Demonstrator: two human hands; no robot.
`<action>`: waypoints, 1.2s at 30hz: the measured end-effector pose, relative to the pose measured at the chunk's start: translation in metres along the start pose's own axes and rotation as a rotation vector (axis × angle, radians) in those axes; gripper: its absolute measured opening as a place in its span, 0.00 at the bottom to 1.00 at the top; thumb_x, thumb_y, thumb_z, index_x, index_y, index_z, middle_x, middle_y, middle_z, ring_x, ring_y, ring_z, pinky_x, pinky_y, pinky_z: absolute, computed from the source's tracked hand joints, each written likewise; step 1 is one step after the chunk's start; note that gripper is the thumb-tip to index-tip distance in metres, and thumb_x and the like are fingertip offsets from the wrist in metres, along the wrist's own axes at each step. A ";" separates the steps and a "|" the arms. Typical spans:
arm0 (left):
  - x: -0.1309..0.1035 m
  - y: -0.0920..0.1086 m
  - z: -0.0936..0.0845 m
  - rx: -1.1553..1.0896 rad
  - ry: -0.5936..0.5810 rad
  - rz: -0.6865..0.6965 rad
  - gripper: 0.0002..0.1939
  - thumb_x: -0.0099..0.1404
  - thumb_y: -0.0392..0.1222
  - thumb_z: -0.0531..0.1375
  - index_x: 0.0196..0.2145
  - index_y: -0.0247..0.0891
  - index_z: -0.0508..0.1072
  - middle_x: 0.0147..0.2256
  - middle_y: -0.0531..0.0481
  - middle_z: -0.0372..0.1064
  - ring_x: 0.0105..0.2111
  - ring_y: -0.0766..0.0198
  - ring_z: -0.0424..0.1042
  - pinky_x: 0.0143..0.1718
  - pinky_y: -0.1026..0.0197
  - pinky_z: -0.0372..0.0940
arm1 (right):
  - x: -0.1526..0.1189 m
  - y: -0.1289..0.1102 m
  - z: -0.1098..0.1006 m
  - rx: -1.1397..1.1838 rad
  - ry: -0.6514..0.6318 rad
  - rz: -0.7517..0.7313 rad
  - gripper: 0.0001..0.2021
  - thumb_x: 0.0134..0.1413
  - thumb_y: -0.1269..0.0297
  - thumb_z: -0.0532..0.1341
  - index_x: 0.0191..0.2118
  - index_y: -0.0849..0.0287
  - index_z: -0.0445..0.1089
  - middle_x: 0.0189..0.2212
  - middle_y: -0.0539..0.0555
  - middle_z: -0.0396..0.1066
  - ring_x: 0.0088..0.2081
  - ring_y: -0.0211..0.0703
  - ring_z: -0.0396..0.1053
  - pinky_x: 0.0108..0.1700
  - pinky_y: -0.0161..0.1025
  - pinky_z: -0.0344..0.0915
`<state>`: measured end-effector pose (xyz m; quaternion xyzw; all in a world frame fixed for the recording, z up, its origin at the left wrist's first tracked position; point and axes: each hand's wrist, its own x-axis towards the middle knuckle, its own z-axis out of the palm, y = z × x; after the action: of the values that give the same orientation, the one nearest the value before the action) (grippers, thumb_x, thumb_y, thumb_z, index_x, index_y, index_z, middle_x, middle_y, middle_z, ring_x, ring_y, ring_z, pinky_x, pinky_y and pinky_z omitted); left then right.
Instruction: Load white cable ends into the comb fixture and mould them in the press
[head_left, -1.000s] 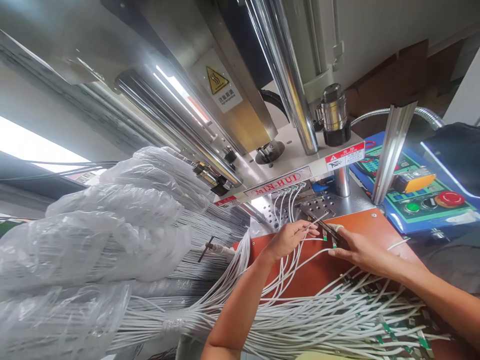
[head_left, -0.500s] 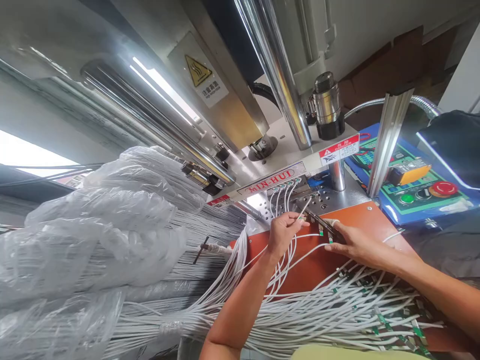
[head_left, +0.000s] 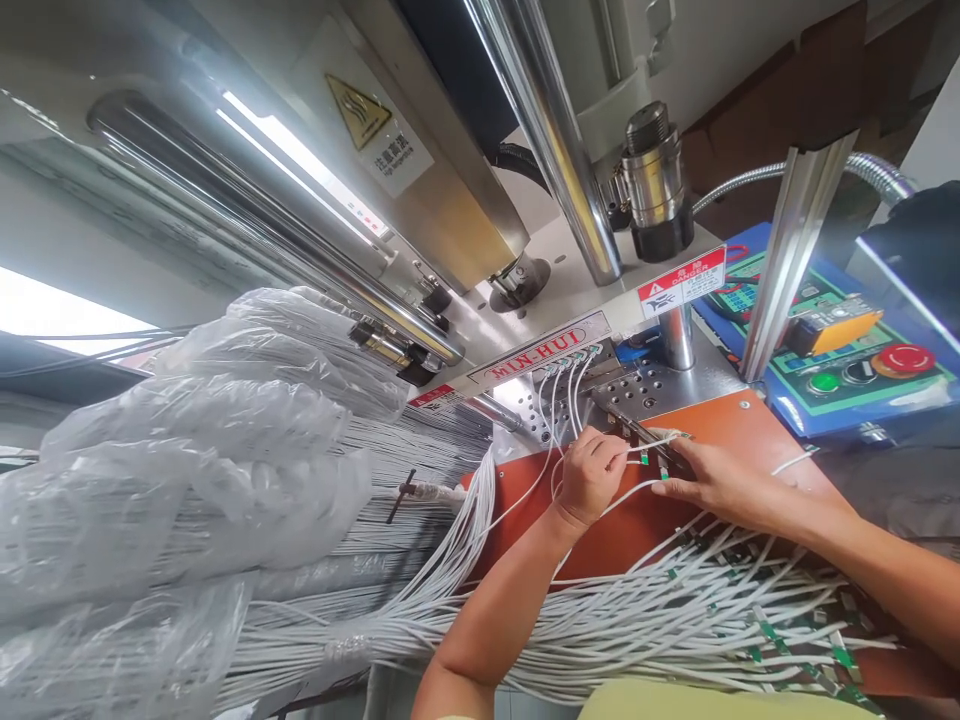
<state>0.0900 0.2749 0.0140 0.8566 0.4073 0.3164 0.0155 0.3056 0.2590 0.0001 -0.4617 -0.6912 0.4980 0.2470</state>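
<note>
My left hand (head_left: 595, 474) is closed in a pinch on a white cable (head_left: 649, 444), whose end points right toward my other hand's fingers. My right hand (head_left: 709, 476) wraps round the near end of a dark metal mould bar (head_left: 628, 424) that lies slanted over the orange board. Green-ended cable plugs (head_left: 664, 474) sit along this bar, partly hidden by my fingers. Beyond my hands, several white cables with green ends (head_left: 571, 362) are seated in a row in the press, under the MIN-HUI plate (head_left: 541, 353).
Many loose white cables (head_left: 600, 640) with plugs cover the near side of the orange board (head_left: 720, 425). Plastic-wrapped cable bundles (head_left: 187, 500) are piled at left. A chrome column (head_left: 551, 140) stands above, and a blue control box (head_left: 847, 350) with a red button is at right.
My left hand has moved slightly right and down, and the cable end in it has swung from pointing up to pointing right. My right hand stays on the mould bar. The view has shifted slightly.
</note>
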 end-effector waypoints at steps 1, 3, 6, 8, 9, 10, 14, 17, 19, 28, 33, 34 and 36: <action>-0.001 -0.001 0.001 0.026 -0.002 0.049 0.07 0.64 0.28 0.57 0.31 0.36 0.73 0.30 0.50 0.74 0.32 0.64 0.69 0.35 0.62 0.67 | 0.000 0.000 0.000 -0.004 0.002 -0.001 0.28 0.51 0.48 0.61 0.57 0.54 0.64 0.36 0.54 0.75 0.42 0.52 0.71 0.46 0.45 0.68; -0.003 -0.002 0.002 0.079 -0.011 0.125 0.07 0.65 0.28 0.56 0.34 0.35 0.73 0.32 0.48 0.75 0.34 0.64 0.69 0.37 0.61 0.68 | 0.000 -0.002 -0.001 -0.015 0.007 0.005 0.28 0.51 0.47 0.61 0.55 0.54 0.65 0.36 0.54 0.75 0.42 0.52 0.71 0.47 0.46 0.67; -0.005 -0.004 0.003 0.145 -0.038 0.163 0.06 0.65 0.29 0.56 0.36 0.34 0.72 0.34 0.47 0.75 0.35 0.63 0.70 0.38 0.60 0.68 | -0.001 -0.004 -0.002 -0.024 0.015 0.011 0.27 0.51 0.46 0.61 0.53 0.56 0.67 0.35 0.54 0.74 0.41 0.51 0.71 0.48 0.45 0.67; -0.005 -0.003 0.003 0.185 -0.071 0.159 0.07 0.66 0.29 0.55 0.36 0.34 0.72 0.34 0.46 0.74 0.35 0.63 0.70 0.37 0.60 0.68 | -0.001 -0.005 -0.002 -0.018 0.017 0.007 0.26 0.52 0.47 0.61 0.52 0.56 0.68 0.35 0.54 0.74 0.41 0.51 0.71 0.48 0.45 0.67; -0.004 -0.002 0.003 0.204 -0.088 0.155 0.07 0.67 0.30 0.54 0.36 0.34 0.72 0.33 0.46 0.74 0.35 0.62 0.70 0.37 0.59 0.68 | -0.001 -0.005 -0.003 -0.014 0.015 0.004 0.25 0.52 0.47 0.61 0.52 0.57 0.68 0.35 0.54 0.74 0.41 0.51 0.71 0.49 0.45 0.66; -0.004 -0.001 0.003 0.221 -0.100 0.153 0.08 0.67 0.30 0.54 0.36 0.34 0.73 0.33 0.45 0.74 0.34 0.62 0.70 0.36 0.59 0.68 | -0.001 -0.005 -0.003 -0.010 0.013 0.002 0.25 0.52 0.47 0.61 0.52 0.57 0.67 0.35 0.54 0.74 0.42 0.51 0.70 0.49 0.45 0.66; -0.003 0.002 0.002 0.252 -0.106 0.166 0.09 0.68 0.30 0.53 0.35 0.33 0.73 0.30 0.45 0.72 0.32 0.61 0.70 0.35 0.58 0.68 | 0.000 -0.005 -0.003 0.004 0.010 0.004 0.25 0.52 0.47 0.61 0.52 0.56 0.67 0.35 0.53 0.74 0.42 0.50 0.70 0.49 0.45 0.66; -0.004 0.000 0.003 0.252 -0.107 0.174 0.09 0.68 0.30 0.53 0.35 0.32 0.73 0.29 0.45 0.72 0.32 0.62 0.69 0.35 0.59 0.68 | -0.001 -0.005 -0.003 0.018 0.022 0.009 0.25 0.52 0.47 0.61 0.52 0.56 0.68 0.34 0.53 0.74 0.41 0.49 0.70 0.48 0.43 0.67; -0.005 -0.002 0.004 0.244 -0.111 0.173 0.09 0.68 0.31 0.53 0.36 0.32 0.73 0.30 0.45 0.72 0.33 0.62 0.69 0.35 0.59 0.69 | -0.001 -0.005 -0.002 0.025 0.018 0.008 0.25 0.52 0.47 0.61 0.52 0.56 0.68 0.34 0.53 0.73 0.40 0.49 0.70 0.47 0.43 0.66; -0.004 -0.004 -0.001 0.192 -0.158 0.173 0.11 0.69 0.32 0.51 0.38 0.33 0.74 0.33 0.45 0.73 0.34 0.61 0.69 0.37 0.59 0.69 | 0.000 -0.008 -0.004 -0.002 -0.055 0.040 0.22 0.54 0.44 0.58 0.46 0.57 0.65 0.36 0.53 0.71 0.37 0.46 0.67 0.41 0.43 0.66; -0.004 -0.005 -0.001 0.174 -0.215 0.140 0.14 0.71 0.34 0.49 0.39 0.34 0.74 0.33 0.44 0.73 0.35 0.61 0.70 0.37 0.58 0.69 | -0.001 -0.008 -0.005 -0.064 -0.072 0.056 0.20 0.56 0.43 0.56 0.39 0.56 0.62 0.33 0.52 0.69 0.33 0.43 0.64 0.36 0.42 0.64; -0.004 -0.005 0.000 0.172 -0.220 0.136 0.13 0.71 0.34 0.49 0.39 0.34 0.74 0.33 0.44 0.72 0.35 0.60 0.70 0.37 0.57 0.69 | -0.001 -0.008 -0.004 -0.071 -0.074 0.056 0.20 0.56 0.43 0.56 0.39 0.56 0.62 0.33 0.52 0.69 0.33 0.43 0.64 0.36 0.41 0.64; -0.004 -0.006 0.003 0.179 -0.215 0.134 0.12 0.71 0.34 0.50 0.38 0.34 0.74 0.32 0.44 0.72 0.35 0.60 0.71 0.38 0.57 0.69 | -0.001 -0.008 -0.004 -0.084 -0.071 0.051 0.20 0.56 0.43 0.56 0.40 0.56 0.62 0.33 0.52 0.69 0.33 0.44 0.65 0.35 0.41 0.63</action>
<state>0.0853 0.2767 0.0081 0.9088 0.3717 0.1857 -0.0386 0.3061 0.2595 0.0087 -0.4714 -0.7078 0.4907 0.1900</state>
